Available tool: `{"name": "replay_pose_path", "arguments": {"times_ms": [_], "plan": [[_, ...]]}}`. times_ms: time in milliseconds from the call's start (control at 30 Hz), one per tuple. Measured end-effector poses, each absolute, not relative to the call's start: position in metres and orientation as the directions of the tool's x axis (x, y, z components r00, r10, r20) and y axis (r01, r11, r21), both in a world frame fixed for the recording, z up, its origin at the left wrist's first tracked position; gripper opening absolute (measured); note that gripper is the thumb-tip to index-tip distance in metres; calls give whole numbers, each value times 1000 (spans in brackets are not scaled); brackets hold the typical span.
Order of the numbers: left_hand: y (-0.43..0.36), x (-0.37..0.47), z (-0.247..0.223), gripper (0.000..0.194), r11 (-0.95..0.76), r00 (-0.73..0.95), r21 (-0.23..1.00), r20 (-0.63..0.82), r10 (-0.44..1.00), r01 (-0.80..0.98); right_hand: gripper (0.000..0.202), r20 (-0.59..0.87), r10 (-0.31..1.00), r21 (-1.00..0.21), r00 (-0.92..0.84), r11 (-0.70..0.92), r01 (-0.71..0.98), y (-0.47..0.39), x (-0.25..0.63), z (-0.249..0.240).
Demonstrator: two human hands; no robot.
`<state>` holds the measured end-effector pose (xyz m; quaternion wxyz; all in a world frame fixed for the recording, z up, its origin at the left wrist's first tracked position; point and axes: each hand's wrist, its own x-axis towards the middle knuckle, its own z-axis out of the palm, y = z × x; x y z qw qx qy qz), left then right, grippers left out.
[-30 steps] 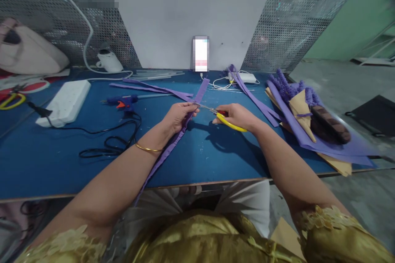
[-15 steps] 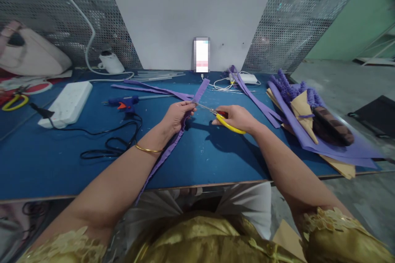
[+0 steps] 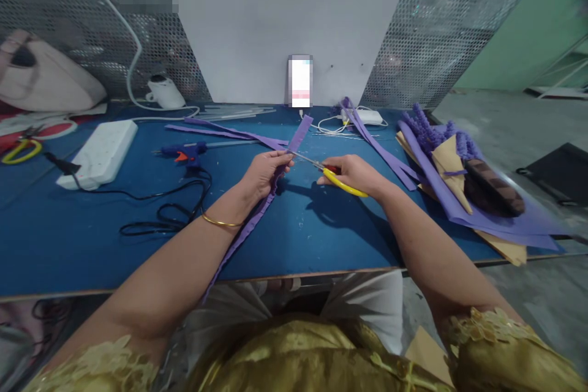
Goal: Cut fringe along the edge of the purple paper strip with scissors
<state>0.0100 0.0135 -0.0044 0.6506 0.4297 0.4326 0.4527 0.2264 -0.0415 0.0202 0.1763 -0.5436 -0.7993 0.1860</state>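
My left hand [image 3: 270,173] is closed on a long purple strip [image 3: 301,133]; one end sticks up past the fingers and the rest hangs down along my forearm over the table edge. In my right hand [image 3: 351,174] are scissors [image 3: 345,185] with yellow and red handles. Their blades reach left to the strip, right beside my left fingertips. Whether the blades are open or closed on it is too small to tell. More purple strips [image 3: 225,131] lie behind my left hand, and another bunch of strips [image 3: 374,144] lies to the right.
On the blue table [image 3: 303,239] lie a blue glue gun [image 3: 184,152] with a looped black cord, a white power strip [image 3: 103,153] and other scissors [image 3: 22,150]. A phone [image 3: 301,82] stands at the back. Purple sheets [image 3: 452,196] and a brown case [image 3: 493,187] lie right.
Almost nothing differs. My right hand and the scissors have shifted very slightly; the strip stays in my left hand.
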Motion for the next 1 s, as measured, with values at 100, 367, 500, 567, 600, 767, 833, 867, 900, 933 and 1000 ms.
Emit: {"name": "replay_pose_path", "arguments": {"times_ms": [100, 367, 500, 567, 600, 767, 833, 867, 900, 933, 1000], "plan": [[13, 10, -5, 5, 222, 217, 952, -176, 960, -211, 38, 79, 936, -480, -344, 338, 810, -42, 224, 18], [13, 10, -7, 13, 206, 242, 958, -156, 958, -198, 37, 73, 937, -469, -342, 335, 818, -41, 225, 19], [14, 11, -10, 13, 147, 230, 974, -105, 968, -171, 37, 67, 938, -484, -341, 329, 811, -41, 226, 20], [14, 11, -10, 10, 149, 230, 974, -108, 967, -169, 37, 64, 937, -491, -342, 328, 807, -40, 227, 19], [14, 11, -9, 9, 156, 236, 972, -113, 965, -174, 37, 62, 936, -500, -345, 329, 801, -40, 227, 19], [15, 8, -4, 6, 300, 344, 921, -206, 916, -247, 38, 29, 919, -598, -393, 331, 730, -38, 232, 17], [15, 7, -3, 6, 354, 379, 897, -241, 893, -264, 38, 19, 918, -622, -397, 322, 714, -37, 233, 16], [15, 7, -3, 6, 358, 384, 895, -242, 891, -266, 38, 23, 919, -619, -393, 321, 716, -37, 234, 16], [15, 7, -3, 6, 346, 378, 900, -234, 896, -264, 38, 30, 923, -609, -385, 322, 725, -37, 234, 16], [15, 6, -3, 6, 327, 366, 910, -221, 904, -257, 38, 40, 927, -592, -373, 323, 739, -37, 233, 16], [14, 6, -3, 10, 286, 339, 930, -199, 920, -232, 38, 56, 935, -553, -350, 321, 769, -37, 232, 17]]}}
